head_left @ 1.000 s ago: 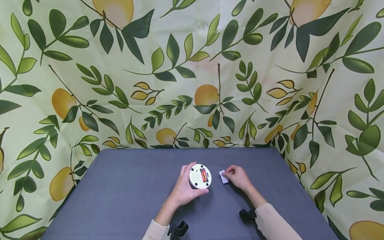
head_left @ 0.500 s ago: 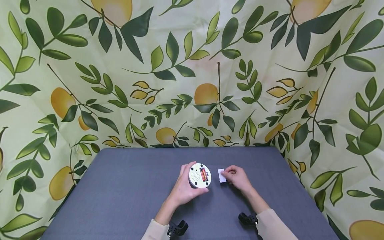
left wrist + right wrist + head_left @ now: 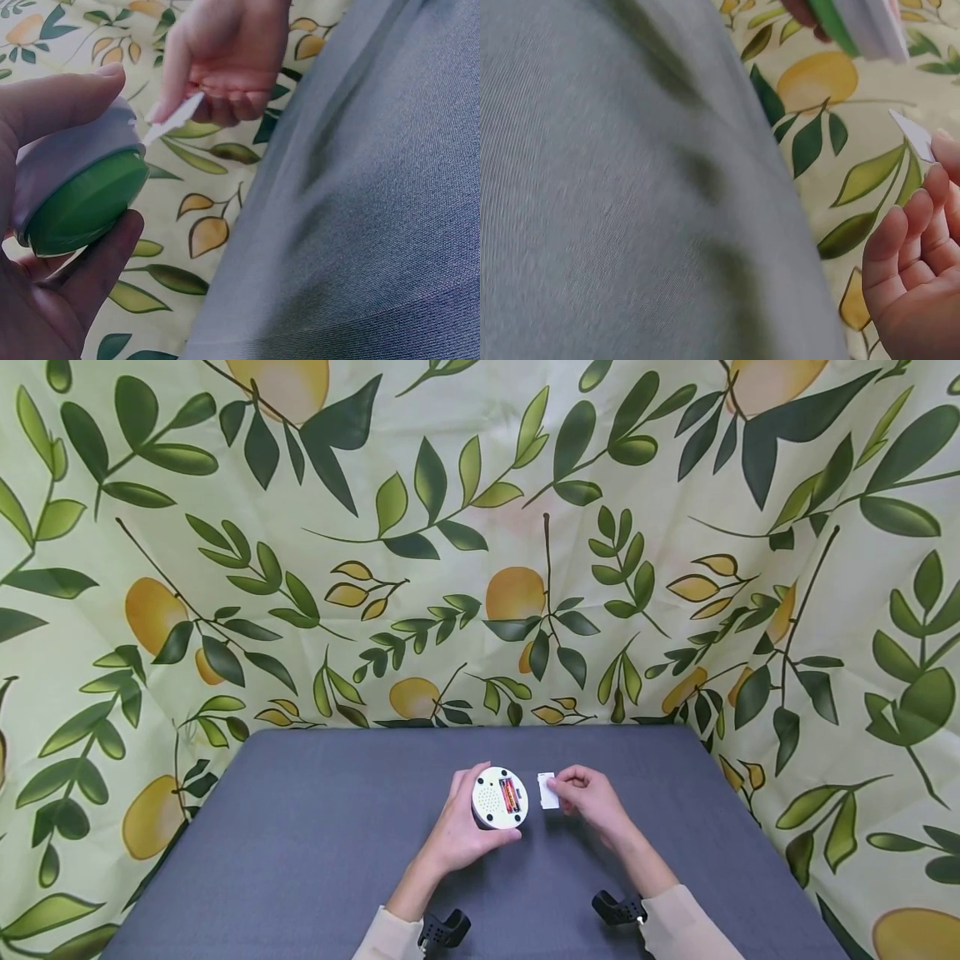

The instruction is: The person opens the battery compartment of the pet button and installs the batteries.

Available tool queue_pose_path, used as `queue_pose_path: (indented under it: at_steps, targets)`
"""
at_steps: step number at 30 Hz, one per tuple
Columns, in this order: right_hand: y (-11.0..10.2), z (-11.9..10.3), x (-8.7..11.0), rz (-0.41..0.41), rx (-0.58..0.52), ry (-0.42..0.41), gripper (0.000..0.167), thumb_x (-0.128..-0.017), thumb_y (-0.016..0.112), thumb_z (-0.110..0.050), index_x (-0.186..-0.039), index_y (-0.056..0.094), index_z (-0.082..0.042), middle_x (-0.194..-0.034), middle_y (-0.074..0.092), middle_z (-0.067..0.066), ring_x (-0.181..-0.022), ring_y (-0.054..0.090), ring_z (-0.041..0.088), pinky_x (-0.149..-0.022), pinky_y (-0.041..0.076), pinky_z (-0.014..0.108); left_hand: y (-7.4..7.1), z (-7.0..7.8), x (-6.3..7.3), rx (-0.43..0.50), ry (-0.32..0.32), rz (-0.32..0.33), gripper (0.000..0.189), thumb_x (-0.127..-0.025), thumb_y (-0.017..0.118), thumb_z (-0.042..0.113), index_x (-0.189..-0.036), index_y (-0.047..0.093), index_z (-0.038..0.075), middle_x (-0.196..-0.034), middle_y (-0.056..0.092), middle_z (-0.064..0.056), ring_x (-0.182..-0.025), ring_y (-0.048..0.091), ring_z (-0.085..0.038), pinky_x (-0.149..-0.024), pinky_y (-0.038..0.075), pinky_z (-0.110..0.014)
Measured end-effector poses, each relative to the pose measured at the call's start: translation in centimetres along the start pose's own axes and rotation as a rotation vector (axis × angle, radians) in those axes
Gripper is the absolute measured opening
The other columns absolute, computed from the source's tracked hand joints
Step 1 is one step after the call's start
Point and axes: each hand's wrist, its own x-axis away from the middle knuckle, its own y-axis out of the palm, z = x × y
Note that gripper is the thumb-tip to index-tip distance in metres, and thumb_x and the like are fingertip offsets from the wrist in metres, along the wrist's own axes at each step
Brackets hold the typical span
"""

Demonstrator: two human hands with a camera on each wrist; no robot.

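Observation:
My left hand (image 3: 461, 837) grips a round white battery-powered device (image 3: 487, 800) by its rim, thumb on one side and fingers on the other. Its flat underside faces the head camera, showing small dark feet, a patch of tiny holes and an uncovered compartment with red-and-black batteries (image 3: 510, 796). In the left wrist view the other side is a green dome (image 3: 90, 201). Just to the right, my right hand (image 3: 598, 803) pinches a small white battery cover (image 3: 547, 797) between thumb and fingers. A narrow gap separates cover and device. The right wrist view shows the cover (image 3: 915, 137) edge-tilted beyond the fingertips.
Both hands are over a table with a grey-blue cloth (image 3: 315, 843). Behind it and at both sides hangs a pale curtain (image 3: 450, 643) printed with leaves and fruit. Each wrist wears a black camera strap (image 3: 444, 931).
The right hand has brought the battery cover left, closer to the device, and the cover has turned more upright. The left hand keeps the device almost where it was.

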Motion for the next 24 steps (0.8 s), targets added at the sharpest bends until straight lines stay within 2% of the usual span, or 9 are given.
queue_pose_path:
  at_steps: [8,24]
  targets:
    - [0.7,-2.0,0.7,-0.050,-0.040,-0.030,0.017,-0.092,0.075,-0.011,-0.090,0.063,0.001,-0.069,0.060,0.002,-0.060,0.052,0.014,-0.059,0.047,0.030,-0.1,0.1,0.0,0.011,0.002,-0.010,0.102,-0.067,0.095,0.038,-0.151,0.040,0.020,-0.136,0.043,0.000,-0.115,0.052,-0.016,-0.099,0.043,-0.043]
    - [1.9,-4.1,1.3,-0.167,-0.014,-0.031,0.022,-0.093,0.075,-0.017,-0.094,0.065,0.003,-0.071,0.063,0.004,-0.063,0.053,0.018,-0.060,0.048,0.029,-0.1,0.3,0.0,0.016,0.001,-0.025,0.102,-0.068,0.095,0.037,-0.151,0.039,0.019,-0.136,0.043,-0.001,-0.115,0.051,-0.015,-0.099,0.043,-0.042]
